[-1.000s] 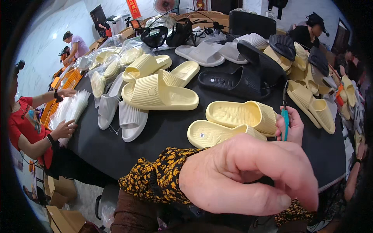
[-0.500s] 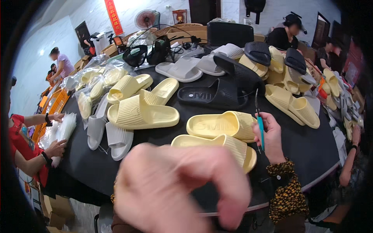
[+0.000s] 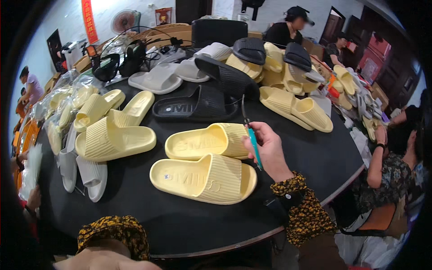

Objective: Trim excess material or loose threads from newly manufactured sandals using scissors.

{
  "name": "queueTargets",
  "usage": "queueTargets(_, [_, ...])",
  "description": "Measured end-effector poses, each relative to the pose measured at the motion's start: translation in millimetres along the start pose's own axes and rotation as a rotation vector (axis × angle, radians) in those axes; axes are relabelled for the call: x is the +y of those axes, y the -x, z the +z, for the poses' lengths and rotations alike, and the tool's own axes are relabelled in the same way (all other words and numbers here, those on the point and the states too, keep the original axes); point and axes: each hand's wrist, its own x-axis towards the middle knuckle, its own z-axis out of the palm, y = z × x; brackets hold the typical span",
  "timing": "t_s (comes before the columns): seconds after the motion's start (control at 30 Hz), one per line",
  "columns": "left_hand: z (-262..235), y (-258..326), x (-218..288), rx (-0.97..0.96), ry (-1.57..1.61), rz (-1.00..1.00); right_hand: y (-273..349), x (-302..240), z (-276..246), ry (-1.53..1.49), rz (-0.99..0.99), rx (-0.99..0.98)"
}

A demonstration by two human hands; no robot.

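In my right hand [image 3: 268, 148] is a slim teal-handled tool [image 3: 254, 146] with a narrow dark tip pointing up and away; its exact kind I cannot make out. That hand is beside a pale yellow slide sandal [image 3: 204, 141], at its strap end. Nearer to me lies a second yellow slide [image 3: 202, 179], with a small round sticker on its footbed. Both toes point right. My left hand [image 3: 105, 261] shows only its back at the lower edge, below a patterned cuff; its fingers are hidden.
Yellow slides [image 3: 114, 137] and grey slides [image 3: 92, 176] lie at left. Beyond the pair are black slides [image 3: 195, 105], with a mixed pile [image 3: 265, 67] behind. Bagged slides [image 3: 67, 99] sit far left. The dark table [image 3: 202, 225] has a curved edge. Co-workers sit around.
The view has swung right, so the table's contents sit further left. My left hand has dropped from in front of the slides to the lower edge. My right hand still holds the tool.
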Motion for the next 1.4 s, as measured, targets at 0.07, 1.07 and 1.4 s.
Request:
queueTargets(0.07, [-17,7,4,-0.131,-0.126,-0.177,-2,5,2,0.012,0.020,-0.008])
queueTargets(1.07, [-117,-82,-257,-0.538,-1.039,-0.242,-25,40,-4,0.057,-0.367,0.180])
queueTargets(1.4, [-101,-78,-263,-0.419,-1.026,-0.072,-20,41,-4,0.173,-0.314,0.230])
